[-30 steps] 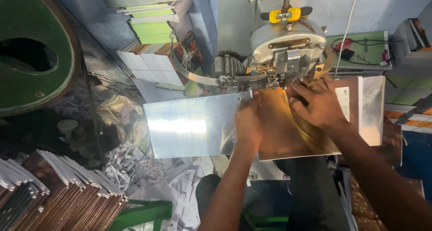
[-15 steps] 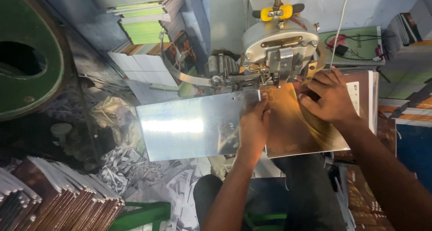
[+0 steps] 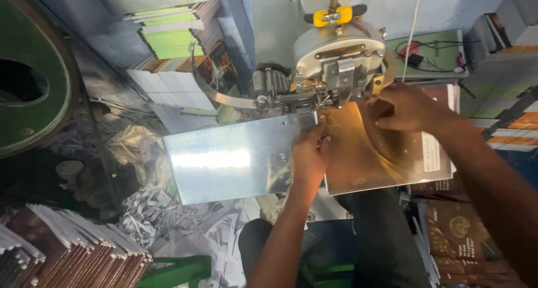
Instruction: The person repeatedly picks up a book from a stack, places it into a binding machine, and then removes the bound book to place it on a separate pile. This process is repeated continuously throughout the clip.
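One glossy brown booklet (image 3: 381, 159) lies on one shiny metal plate (image 3: 235, 159) under one grey stitching machine (image 3: 336, 58). Left hand (image 3: 308, 159) presses flat on it; right hand (image 3: 409, 108) grips its far edge.

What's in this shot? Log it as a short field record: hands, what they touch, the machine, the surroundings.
left hand: flat on the edge where the metal plate meets the booklet
right hand: pressing the brown booklet near the machine head
machine head: grey, round, with a yellow knob on top, directly above the booklet's far edge
lower left: stack of brown booklets
floor: paper trimmings
far side: green and white paper stacks
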